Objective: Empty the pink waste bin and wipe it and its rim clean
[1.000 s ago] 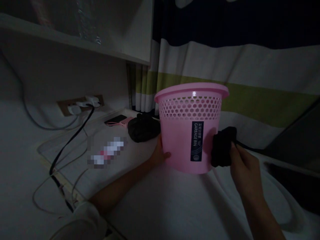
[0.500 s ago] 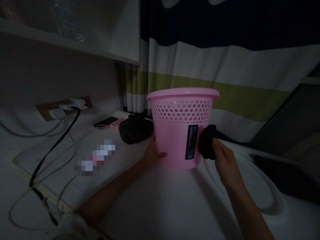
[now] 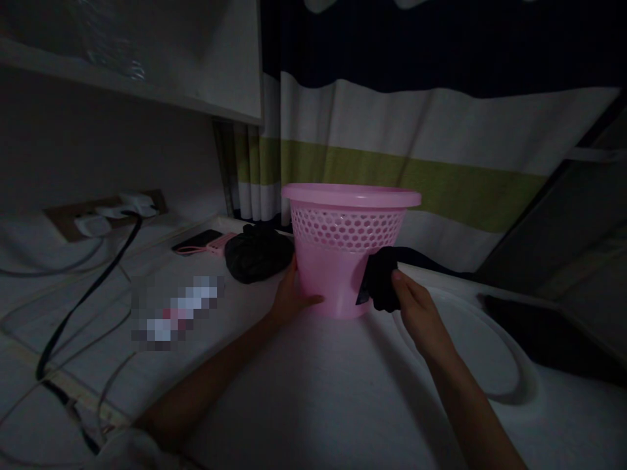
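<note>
A pink plastic garbage bin (image 3: 333, 281) with a honeycomb mesh band under its rim stands upright on the white tabletop (image 3: 294, 391). My left hand (image 3: 291, 297) grips its lower left side, thumb in front and fingers partly hidden behind. In my right hand (image 3: 421, 313) is a bunched black cloth (image 3: 382, 281), pinched and pressed against the bin's right side. The cloth covers most of the dark label on the bin. A crumpled black plastic bag (image 3: 257, 254) lies left of the bin, close to my left hand.
A dark phone (image 3: 198, 240) and a pink corded item (image 3: 220, 243) lie behind at the left. A power outlet with plugs (image 3: 108, 215) and trailing cables is on the left wall. A round white raised shape (image 3: 480, 346) and a dark flat object (image 3: 548, 333) are at right. A striped curtain (image 3: 392, 124) hangs behind.
The black cloth has moved left across the bin's label with my right hand. The bin sits slightly lower in view and tilts less. My left hand keeps its grip.
</note>
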Demonstrator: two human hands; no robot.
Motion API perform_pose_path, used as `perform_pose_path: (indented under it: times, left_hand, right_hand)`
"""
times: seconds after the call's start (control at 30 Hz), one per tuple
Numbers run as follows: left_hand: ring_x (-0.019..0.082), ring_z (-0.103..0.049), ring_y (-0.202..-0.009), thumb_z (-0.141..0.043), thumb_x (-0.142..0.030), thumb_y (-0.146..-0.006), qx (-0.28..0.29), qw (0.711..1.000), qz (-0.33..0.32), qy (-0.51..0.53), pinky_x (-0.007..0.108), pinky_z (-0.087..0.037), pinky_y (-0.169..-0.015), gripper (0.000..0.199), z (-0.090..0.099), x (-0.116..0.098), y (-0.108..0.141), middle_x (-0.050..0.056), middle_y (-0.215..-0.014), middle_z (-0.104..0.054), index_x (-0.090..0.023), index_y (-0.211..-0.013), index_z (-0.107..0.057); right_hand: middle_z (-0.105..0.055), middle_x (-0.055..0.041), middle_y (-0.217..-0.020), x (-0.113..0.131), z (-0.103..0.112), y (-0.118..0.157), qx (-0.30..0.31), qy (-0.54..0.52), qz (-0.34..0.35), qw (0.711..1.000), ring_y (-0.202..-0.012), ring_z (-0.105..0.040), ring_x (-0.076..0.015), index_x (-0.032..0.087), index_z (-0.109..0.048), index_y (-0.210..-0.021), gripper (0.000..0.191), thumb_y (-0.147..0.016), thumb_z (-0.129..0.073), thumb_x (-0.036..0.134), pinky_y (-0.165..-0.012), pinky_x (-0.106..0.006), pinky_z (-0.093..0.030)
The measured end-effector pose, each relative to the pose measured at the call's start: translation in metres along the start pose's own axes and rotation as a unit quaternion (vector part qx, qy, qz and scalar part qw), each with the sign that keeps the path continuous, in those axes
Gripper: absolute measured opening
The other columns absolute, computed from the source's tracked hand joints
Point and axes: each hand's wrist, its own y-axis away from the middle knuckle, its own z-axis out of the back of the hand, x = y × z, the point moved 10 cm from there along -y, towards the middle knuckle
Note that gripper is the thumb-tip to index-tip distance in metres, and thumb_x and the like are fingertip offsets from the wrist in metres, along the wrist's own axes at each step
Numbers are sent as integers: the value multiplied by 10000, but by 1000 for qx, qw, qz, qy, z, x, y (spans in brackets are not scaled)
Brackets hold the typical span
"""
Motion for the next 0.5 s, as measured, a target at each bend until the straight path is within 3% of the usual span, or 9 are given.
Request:
perform_pose_path:
  times: [0.17,0.23,0.27,0.4,0.5]
  left_hand:
    - [334,-268,-1320,-788,-464,-499,2,1000,-1,-11,505,-256,-1062,1143,-1,0,0,129,-1458,-268,-246,-1410,-134]
    - [341,-263,-1320,-796,-460,-487,2,1000,-3,-18,511,-250,-1063,1163,-3,0,1,131,-1462,-257,-248,-1412,-123]
    - [347,-256,-1322,-800,-461,-480,3,1000,-2,-22,516,-244,-1064,1176,-4,0,1,133,-1464,-251,-249,-1414,-117]
    - [363,-227,-1328,-809,-468,-454,8,999,1,-32,531,-224,-1068,1228,-10,3,4,143,-1472,-225,-242,-1421,-87]
    - [351,-218,-1334,-807,-459,-470,10,1000,1,-23,531,-213,-1071,1220,-14,7,4,146,-1479,-198,-241,-1422,-77]
  right_hand:
    - [-562,-8,-590,-11,5,-7,1,-1,-21,1000,-524,-485,-125,150,-588,-729,500,-775,-413,616,-485,-240,-385]
    - [-579,-15,-607,-21,23,-13,-15,18,-46,999,-540,-502,-138,151,-604,-723,509,-748,-429,628,-510,-259,-400]
    - [-589,-21,-619,-26,38,-16,-38,36,-60,997,-563,-517,-152,154,-612,-718,506,-736,-437,628,-534,-273,-410]
    - [-626,-68,-740,-40,130,-13,-219,141,-86,962,-735,-576,-220,150,-636,-766,487,-736,-427,589,-658,-330,-432]
    - [-621,-129,-836,-28,164,-8,-261,305,-51,915,-818,-575,-254,123,-645,-812,510,-818,-311,509,-700,-367,-425]
